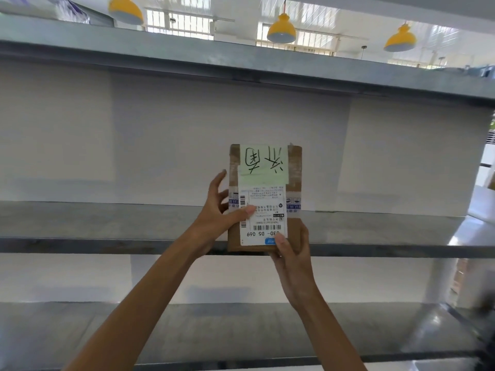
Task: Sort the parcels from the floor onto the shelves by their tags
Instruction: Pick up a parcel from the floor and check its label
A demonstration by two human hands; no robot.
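Observation:
A small brown cardboard parcel (294,167) is held upright in front of the middle metal shelf (107,223). It carries a pale green tag (263,163) with handwritten black characters, upside down, and a white shipping label with barcodes below it. My left hand (219,215) grips the parcel's left edge, thumb on the label. My right hand (290,258) holds its bottom right corner, thumb on the label's lower edge. The parcel's bottom edge is level with the shelf's front lip.
Grey metal shelving spans the view: an upper shelf (241,62), the middle one, and a lower shelf (241,330). White panels back the shelves. Yellow pendant lamps (281,29) hang beyond the top. A white floor area shows at the far right.

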